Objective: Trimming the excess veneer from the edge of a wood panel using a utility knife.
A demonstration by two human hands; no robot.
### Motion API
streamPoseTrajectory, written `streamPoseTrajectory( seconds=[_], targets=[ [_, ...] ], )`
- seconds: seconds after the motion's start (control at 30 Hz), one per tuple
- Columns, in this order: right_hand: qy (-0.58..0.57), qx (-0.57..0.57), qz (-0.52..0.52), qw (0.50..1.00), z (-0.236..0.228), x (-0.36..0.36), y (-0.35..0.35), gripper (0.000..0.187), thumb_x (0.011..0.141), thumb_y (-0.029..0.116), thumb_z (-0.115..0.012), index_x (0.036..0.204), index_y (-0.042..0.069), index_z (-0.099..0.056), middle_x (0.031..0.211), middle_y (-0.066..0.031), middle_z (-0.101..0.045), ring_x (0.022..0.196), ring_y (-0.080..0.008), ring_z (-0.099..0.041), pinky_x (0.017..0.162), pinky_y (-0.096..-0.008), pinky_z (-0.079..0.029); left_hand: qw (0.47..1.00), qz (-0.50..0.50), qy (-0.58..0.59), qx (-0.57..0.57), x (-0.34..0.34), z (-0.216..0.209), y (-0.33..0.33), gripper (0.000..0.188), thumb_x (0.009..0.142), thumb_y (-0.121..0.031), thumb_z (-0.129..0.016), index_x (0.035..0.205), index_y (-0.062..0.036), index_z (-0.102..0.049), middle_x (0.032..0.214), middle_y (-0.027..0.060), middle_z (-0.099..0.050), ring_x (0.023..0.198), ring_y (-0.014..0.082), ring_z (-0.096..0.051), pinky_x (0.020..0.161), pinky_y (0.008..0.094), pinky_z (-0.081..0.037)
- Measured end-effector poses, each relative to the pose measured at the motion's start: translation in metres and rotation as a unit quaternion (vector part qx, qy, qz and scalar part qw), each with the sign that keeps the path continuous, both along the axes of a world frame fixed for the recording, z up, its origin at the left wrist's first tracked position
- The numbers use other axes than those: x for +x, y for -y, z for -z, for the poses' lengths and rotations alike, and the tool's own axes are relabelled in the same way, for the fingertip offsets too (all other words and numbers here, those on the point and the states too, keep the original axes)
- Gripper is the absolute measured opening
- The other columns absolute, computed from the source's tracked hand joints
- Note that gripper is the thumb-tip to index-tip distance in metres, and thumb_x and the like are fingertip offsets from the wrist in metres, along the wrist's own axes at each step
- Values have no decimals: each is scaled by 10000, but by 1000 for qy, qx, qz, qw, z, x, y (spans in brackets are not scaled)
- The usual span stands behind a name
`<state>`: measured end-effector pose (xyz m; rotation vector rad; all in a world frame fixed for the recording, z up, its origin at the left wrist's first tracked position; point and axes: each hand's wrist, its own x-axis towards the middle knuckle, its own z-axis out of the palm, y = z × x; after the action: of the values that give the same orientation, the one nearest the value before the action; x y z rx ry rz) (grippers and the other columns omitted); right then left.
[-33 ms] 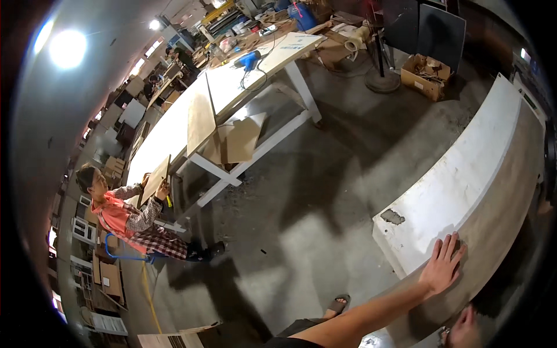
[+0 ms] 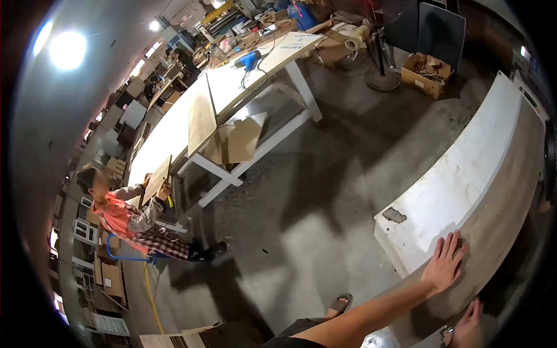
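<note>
My left hand [image 2: 444, 268] lies flat, fingers spread, on a long brown panel [image 2: 503, 191] at the right. Under its far-left side shows a white board [image 2: 458, 180] with a worn grey patch near one corner; the fingertips rest close to where brown meets white. Low in the picture, beside the brown panel's near edge, is my right hand [image 2: 467, 330], dimly lit and partly cut off. Its visible fingers stretch upward, and nothing can be seen in them. Whether it touches the panel I cannot tell.
A seated person [image 2: 130, 217] on the left handles a small brown board [image 2: 156, 180] beside a long white-topped table [image 2: 168, 127]. On that table lies a corded blue power tool [image 2: 248, 60]. A cardboard box of scraps [image 2: 426, 76] and a stand's round base [image 2: 383, 80] stand farther back.
My right hand has shifted slightly up and to the right. The left hand stays flat on the brown panel, which looks unmoved.
</note>
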<state>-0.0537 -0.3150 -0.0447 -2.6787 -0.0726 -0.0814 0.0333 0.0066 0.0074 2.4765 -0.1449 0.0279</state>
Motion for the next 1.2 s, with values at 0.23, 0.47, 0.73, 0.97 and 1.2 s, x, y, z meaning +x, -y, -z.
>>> streamPoseTrajectory(
  seconds=[0.23, 0.47, 0.73, 0.97, 1.2],
  targets=[
    [44, 64, 3, 997, 14, 75, 20, 301, 1064, 52, -483, 1325, -45, -598, 1278, -278, -620, 1150, -404, -600, 990, -434, -475, 999, -14, 38, 12, 1, 7, 3, 780, 896, -359, -652, 1538, -47, -337, 1643, 306, -161, 1515, 453, -212, 1227, 567, -188],
    [67, -35, 37, 996, 53, 24, 33, 301, 1070, 118, -499, 1315, -1, -627, 1307, -256, -628, 1174, -388, -608, 995, -436, -486, 999, -21, 48, 8, 2, 14, 9, 789, 890, -358, -663, 1541, -53, -336, 1643, 304, -164, 1515, 448, -214, 1227, 568, -192],
    [41, 49, -102, 993, -12, -105, -67, 310, 1042, 253, -575, 1235, 26, -663, 1141, -139, -713, 951, -289, -693, 812, -419, -545, 1000, -11, 4, 26, 2, 7, 5, 725, 922, -360, -604, 1537, -79, -339, 1641, 288, -184, 1509, 447, -223, 1224, 578, -195],
    [52, 89, -94, 990, -16, -40, -48, 310, 1032, 71, -512, 1302, -37, -619, 1164, -264, -615, 1052, -383, -634, 896, -383, -509, 998, -19, 1, 53, 2, 5, 2, 706, 929, -363, -591, 1536, -95, -351, 1648, 282, -175, 1512, 433, -226, 1229, 574, -187],
    [29, 100, 3, 995, -30, 33, -29, 303, 1008, 15, -502, 1277, -75, -609, 1128, -276, -604, 1038, -404, -613, 885, -427, -495, 998, -6, -42, 45, 4, -12, 11, 654, 947, -355, -562, 1530, -127, -374, 1649, 257, -177, 1540, 418, -157, 1258, 562, -136]
  ],
)
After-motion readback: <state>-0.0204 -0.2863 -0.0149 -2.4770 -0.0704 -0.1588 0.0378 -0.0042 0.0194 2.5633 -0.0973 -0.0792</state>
